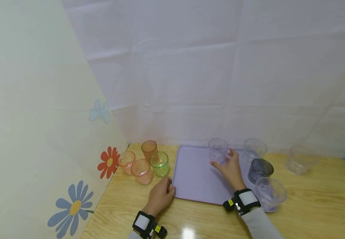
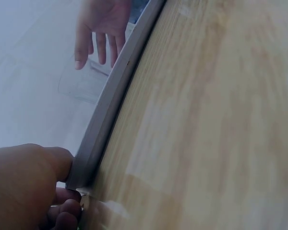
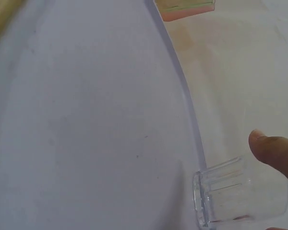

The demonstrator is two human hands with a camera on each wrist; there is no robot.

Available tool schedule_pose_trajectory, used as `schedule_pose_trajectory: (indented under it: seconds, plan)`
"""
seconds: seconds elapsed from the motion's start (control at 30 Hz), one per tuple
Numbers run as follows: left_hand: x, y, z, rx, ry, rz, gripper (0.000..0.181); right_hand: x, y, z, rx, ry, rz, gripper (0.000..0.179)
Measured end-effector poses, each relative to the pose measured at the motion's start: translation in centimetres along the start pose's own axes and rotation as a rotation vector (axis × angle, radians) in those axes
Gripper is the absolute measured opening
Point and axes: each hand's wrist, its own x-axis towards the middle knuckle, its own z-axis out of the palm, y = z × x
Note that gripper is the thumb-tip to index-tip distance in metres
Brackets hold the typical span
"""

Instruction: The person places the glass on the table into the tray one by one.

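A lilac tray (image 1: 196, 179) lies on the wooden table. At its near left corner my left hand (image 1: 160, 194) holds the rim, the thumb against the edge and other fingers curled beside it in the left wrist view. My right hand (image 1: 230, 169) reaches over the tray, thumb and fingers spread around the near side of a clear cup (image 1: 218, 152). That cup stands upright by the tray's far edge; in the right wrist view the thumb (image 3: 271, 148) is apart from its wall. On the tray's right side are a dark grey cup (image 1: 259, 172) and two more clear cups.
Left of the tray stand a green cup (image 1: 160, 166), a brownish-red cup (image 1: 149, 150), an orange cup (image 1: 126, 162) and a pink cup (image 1: 142, 172). Another clear cup (image 1: 297, 162) is on the table to the right. A pale cloth (image 1: 175, 83) hangs behind.
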Motion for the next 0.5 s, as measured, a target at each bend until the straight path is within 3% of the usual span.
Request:
schedule_pose_trajectory:
  seconds: [0.27,0.5]
  plan:
    - [-0.1,-0.2,0.2,0.000,0.002,0.000,0.019,-1.8,-0.9,-0.5,-0.061,-0.005,0.038,0.075]
    - [0.0,-0.2,0.3,0.002,0.007,0.000,0.020,-3.1,-1.2,-0.7,-0.120,-0.032,0.016,0.056]
